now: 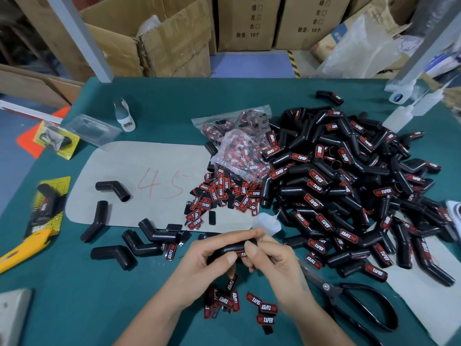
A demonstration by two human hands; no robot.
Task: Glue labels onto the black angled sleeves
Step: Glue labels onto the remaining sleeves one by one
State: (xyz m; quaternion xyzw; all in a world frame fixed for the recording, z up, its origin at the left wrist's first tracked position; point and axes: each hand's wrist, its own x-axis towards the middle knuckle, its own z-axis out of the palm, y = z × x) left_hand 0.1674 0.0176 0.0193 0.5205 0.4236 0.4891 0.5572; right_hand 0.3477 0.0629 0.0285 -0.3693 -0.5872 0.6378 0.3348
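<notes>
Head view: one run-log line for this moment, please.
step: pressing label on sleeve | left hand: grips sleeve | right hand: pinches label | scissors: idle

Both forearms enter from the bottom edge, bare, converging toward lower centre of frame. Left hand [214, 253]: palm turned inward, fingers curled, thumb on top, gripping a black sleeve [230, 248]. Right hand [272, 258]: fingers curled, thumb and index fingertips pinching at the sleeve's right end. Hands nearly touching.
</notes>
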